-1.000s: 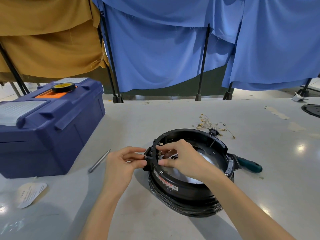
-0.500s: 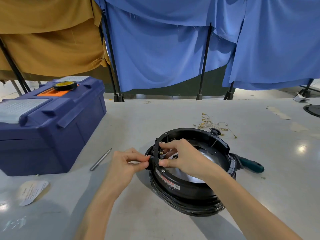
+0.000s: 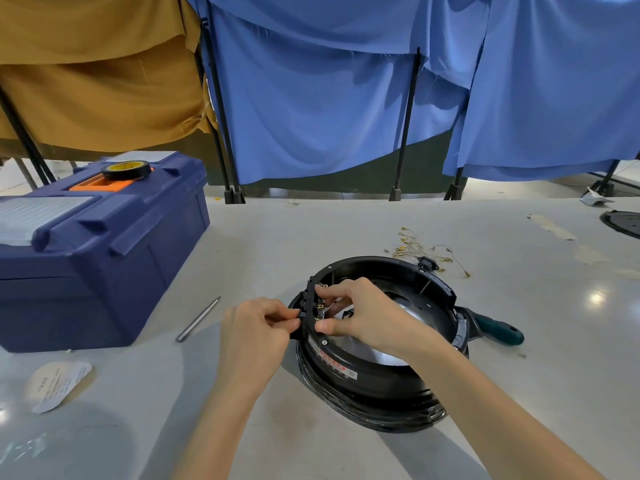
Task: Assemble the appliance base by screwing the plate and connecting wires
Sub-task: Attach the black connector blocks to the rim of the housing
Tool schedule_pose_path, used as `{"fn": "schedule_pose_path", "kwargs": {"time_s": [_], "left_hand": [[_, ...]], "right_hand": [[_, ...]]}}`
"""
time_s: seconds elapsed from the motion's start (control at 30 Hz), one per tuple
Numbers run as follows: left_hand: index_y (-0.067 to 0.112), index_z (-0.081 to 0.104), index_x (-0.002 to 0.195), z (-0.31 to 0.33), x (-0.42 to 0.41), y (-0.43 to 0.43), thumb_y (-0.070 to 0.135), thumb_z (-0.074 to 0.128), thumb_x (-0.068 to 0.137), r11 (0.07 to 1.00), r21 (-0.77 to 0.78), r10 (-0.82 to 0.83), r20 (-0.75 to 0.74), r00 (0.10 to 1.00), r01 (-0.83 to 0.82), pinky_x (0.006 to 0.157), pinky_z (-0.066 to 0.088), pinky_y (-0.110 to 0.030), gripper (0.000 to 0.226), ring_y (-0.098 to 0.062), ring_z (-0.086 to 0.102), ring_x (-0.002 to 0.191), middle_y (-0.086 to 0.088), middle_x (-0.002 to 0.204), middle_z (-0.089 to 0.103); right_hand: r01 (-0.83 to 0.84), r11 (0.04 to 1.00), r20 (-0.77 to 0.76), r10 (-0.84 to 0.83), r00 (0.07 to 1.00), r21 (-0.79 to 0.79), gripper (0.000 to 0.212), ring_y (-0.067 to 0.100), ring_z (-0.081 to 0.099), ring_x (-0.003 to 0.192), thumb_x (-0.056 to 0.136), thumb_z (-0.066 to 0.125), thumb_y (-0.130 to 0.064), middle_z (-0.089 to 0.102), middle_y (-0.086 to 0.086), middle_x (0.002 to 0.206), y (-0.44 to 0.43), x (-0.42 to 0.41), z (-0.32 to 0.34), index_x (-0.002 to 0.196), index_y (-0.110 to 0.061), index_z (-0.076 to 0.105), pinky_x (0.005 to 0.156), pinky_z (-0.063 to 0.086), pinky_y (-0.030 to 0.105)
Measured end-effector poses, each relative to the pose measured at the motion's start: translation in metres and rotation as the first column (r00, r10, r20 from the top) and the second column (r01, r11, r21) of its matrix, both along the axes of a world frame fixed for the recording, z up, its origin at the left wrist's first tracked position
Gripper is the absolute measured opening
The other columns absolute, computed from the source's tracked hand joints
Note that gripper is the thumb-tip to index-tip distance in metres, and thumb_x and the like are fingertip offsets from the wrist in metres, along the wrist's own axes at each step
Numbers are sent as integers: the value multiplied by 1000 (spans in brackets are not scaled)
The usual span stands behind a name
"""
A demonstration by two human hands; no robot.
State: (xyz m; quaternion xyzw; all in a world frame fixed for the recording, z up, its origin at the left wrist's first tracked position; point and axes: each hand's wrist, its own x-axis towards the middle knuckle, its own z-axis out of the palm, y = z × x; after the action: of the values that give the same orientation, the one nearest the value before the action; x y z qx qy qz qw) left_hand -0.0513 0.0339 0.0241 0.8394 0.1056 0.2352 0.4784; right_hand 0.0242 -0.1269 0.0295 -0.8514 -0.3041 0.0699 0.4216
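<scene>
A round black appliance base (image 3: 388,379) lies on the white table, with a shiny metal plate (image 3: 410,315) inside it. On its left rim stands a black connector block (image 3: 309,303) with small metal terminals. My left hand (image 3: 254,329) pinches that block from outside. My right hand (image 3: 360,315) reaches over the rim and grips the block from inside, thumb and fingers around the terminals. A bundle of thin wires with brass terminals (image 3: 420,249) lies behind the base. A green-handled screwdriver (image 3: 498,330) sticks out from behind the base's right side.
A blue toolbox (image 3: 86,251) with a roll of black tape (image 3: 127,169) on top fills the left. A metal screwdriver bit (image 3: 198,319) lies between toolbox and base. A paper label (image 3: 57,384) sits front left. A black disc (image 3: 623,223) lies far right. Cloth screens hang behind the table.
Both hands have closed more tightly on the connector block at the base's left rim; my left fingers curled in. The view has tilted slightly.
</scene>
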Motion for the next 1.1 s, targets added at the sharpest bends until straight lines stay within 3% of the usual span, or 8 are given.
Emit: {"fn": "schedule_pose_path", "kwargs": {"time_s": [0.17, 0.33, 0.47, 0.67, 0.87, 0.93, 1.03, 1.1], "left_hand": [[25, 74, 59, -4, 1, -2, -9, 74, 69, 995, -104, 5, -23, 1000, -8, 70, 59, -42, 36, -21, 70, 62, 2, 57, 69], [23, 74, 61, -2, 3, 7, -14, 72, 73, 974, -211, -94, -60, 994, 80, 62, 58, -24, 39, -19, 72, 59, -3, 60, 71], [22, 75, 63, -1, 3, 7, -13, 73, 72, 979, -192, -91, -85, 992, 73, 56, 53, -13, 36, -15, 71, 58, -1, 58, 71], [16, 76, 68, 2, 3, 10, -12, 72, 74, 967, -237, -126, -109, 986, 98, 59, 54, -17, 29, -16, 72, 60, -5, 61, 72], [10, 75, 73, 8, 10, 11, 4, 67, 87, 956, -269, -146, -96, 985, 116, 53, 55, -23, 17, -21, 70, 57, -8, 60, 71], [18, 73, 74, 8, 16, 10, 26, 66, 91, 989, -137, -79, -111, 991, 63, 57, 54, -28, 20, -15, 69, 56, 0, 55, 70], [31, 64, 69, 9, 22, 2, 58, 58, 87, 957, 267, 135, -80, 988, -110, 58, 43, -27, 33, -6, 62, 62, 13, 54, 65], [33, 65, 83, 8, 29, -6, 60, 57, 86, 941, 320, 128, -39, 991, -109, 63, 42, -28, 28, -10, 62, 75, 13, 70, 67]], "right_hand": [[8, 1000, -7, -8, 1000, -18, 58, -9, 58, 87, 80, 80, -27, 61, -19, 97, 0, 0, -1, 133, -20, 60, 73, 42, 5], [13, 1000, -14, -14, 1000, -28, 65, 0, 59, 94, 79, 81, -27, 61, -14, 107, 1, 1, 0, 137, -16, 55, 82, 41, 12], [-14, 1000, -43, 13, 999, -26, 62, -2, 59, 97, 81, 79, -23, 59, -23, 97, -2, -2, 2, 138, -16, 55, 80, 41, 8], [8, 999, -42, -9, 999, -39, 62, -6, 60, 92, 79, 82, -22, 60, -21, 98, -1, -3, 5, 135, -14, 58, 75, 41, 2], [40, 999, -74, -43, 996, -36, 68, 5, 63, 101, 76, 83, -24, 68, -3, 117, 0, -5, 8, 137, -13, 56, 92, 46, 19], [56, 997, -53, -59, 997, -55, 65, 7, 64, 99, 76, 83, -30, 70, -3, 114, -1, -7, 10, 135, -18, 59, 93, 49, 25], [161, 985, 65, -157, 985, -57, 44, 5, 64, 95, 81, 78, -35, 72, -6, 106, -16, -2, 16, 121, -21, 69, 89, 50, 24], [303, 952, 175, -292, 940, -40, 33, 9, 63, 103, 85, 74, -30, 71, -6, 109, -37, 7, 23, 116, -18, 72, 94, 48, 26]]}}
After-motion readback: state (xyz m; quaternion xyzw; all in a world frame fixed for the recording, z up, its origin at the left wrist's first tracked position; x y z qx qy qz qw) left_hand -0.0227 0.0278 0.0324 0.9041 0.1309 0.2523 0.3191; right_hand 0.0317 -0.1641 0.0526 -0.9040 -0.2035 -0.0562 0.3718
